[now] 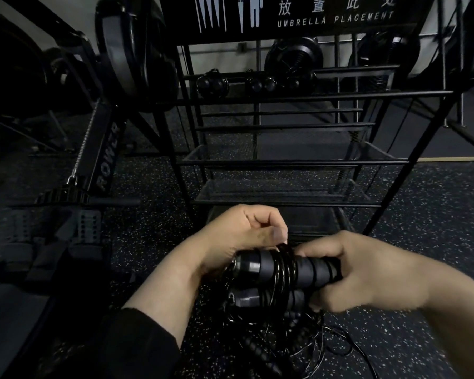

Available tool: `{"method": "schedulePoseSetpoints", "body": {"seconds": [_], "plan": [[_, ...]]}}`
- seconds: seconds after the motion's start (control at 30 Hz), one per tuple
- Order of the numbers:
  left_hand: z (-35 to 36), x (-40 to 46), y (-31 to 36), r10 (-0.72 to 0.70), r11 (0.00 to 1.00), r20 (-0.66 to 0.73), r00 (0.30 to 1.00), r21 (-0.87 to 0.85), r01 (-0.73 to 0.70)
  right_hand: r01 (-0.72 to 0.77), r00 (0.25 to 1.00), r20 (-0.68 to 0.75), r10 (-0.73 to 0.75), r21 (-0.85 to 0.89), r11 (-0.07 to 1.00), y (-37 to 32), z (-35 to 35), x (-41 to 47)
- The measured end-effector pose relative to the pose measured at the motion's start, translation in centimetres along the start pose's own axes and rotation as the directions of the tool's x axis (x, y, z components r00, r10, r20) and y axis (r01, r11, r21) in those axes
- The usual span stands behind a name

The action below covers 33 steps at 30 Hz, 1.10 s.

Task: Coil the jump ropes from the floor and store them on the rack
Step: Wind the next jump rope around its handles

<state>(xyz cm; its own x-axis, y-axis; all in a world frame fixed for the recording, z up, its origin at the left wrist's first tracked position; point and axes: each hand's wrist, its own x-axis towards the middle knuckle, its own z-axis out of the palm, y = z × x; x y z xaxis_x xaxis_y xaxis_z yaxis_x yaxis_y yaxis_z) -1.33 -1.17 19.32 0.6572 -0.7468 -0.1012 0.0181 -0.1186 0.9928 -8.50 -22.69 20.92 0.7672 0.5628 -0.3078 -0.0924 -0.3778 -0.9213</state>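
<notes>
Hands met at lower centre: the right hand [348, 272] gripped two black ribbed jump-rope handles [282, 269], the left hand [241, 233] pinched thin black cord [282, 248] wound around them, below the black wire rack [285, 160].

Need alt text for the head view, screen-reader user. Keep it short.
Two bare hands hold a pair of black jump rope handles side by side: the right hand grips them while the left hand pinches the thin cord wound around them. More loose rope lies tangled on the speckled floor below, before a black wire rack.
</notes>
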Motion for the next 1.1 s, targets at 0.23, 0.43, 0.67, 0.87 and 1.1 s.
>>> {"method": "schedulePoseSetpoints", "body": {"seconds": [0.23, 0.43, 0.67, 0.87, 1.1], "plan": [[1.0, 1.0, -2.7, -0.019, 0.989, -0.312, 0.950, -0.143, -0.027, 0.110, 0.974, -0.220, -0.048, 0.277, 0.954, 0.9, -0.6, 0.0], [2.1, 2.0, -2.1, -0.040, 0.995, -0.425, 0.904, -0.096, -0.001, 0.203, 0.927, -0.373, -0.043, 0.403, 0.892, 1.4, -0.1, 1.0], [3.0, 2.2, -2.2, -0.145, 0.988, -0.357, 0.923, -0.101, 0.116, 0.242, 0.835, -0.550, 0.014, 0.389, 0.889, 1.4, -1.0, 1.0], [2.4, 2.5, -2.8, -0.130, 0.986, -0.433, 0.892, 0.041, 0.163, 0.206, 0.812, -0.582, 0.027, 0.330, 0.921, 1.5, -0.9, 1.1], [1.7, 2.6, -3.6, -0.060, 0.984, -0.533, 0.844, 0.110, 0.139, 0.068, 0.912, -0.408, 0.050, 0.269, 0.961, 0.9, -1.6, 0.0]]}}
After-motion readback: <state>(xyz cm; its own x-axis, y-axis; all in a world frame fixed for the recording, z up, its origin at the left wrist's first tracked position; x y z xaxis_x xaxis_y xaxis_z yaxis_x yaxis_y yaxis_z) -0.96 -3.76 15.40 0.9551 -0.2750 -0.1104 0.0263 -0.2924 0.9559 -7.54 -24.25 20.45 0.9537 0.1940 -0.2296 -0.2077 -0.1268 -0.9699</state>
